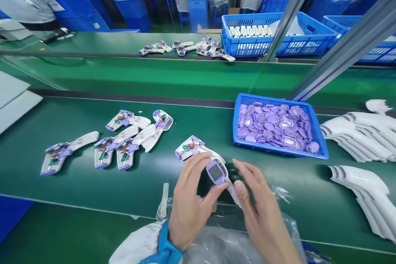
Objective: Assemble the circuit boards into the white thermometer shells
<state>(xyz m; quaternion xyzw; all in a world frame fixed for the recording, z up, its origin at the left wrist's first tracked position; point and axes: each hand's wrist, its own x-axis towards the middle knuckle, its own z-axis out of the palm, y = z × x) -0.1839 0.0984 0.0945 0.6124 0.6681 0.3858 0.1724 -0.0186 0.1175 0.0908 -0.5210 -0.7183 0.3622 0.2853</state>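
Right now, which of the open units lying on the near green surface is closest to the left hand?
The unit just beyond the fingers of the left hand; the other open units there lie clearly farther left.

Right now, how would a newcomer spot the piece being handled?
Find the near green surface, then the left hand and right hand at its front edge. Between them is a white-handled piece with a purple-framed dark screen. Unlike the loose units lying leftward, wiring exposed, it is held.

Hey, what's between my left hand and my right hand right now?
Between your left hand and right hand is a white housing with a purple-framed screen, seen in the head view.
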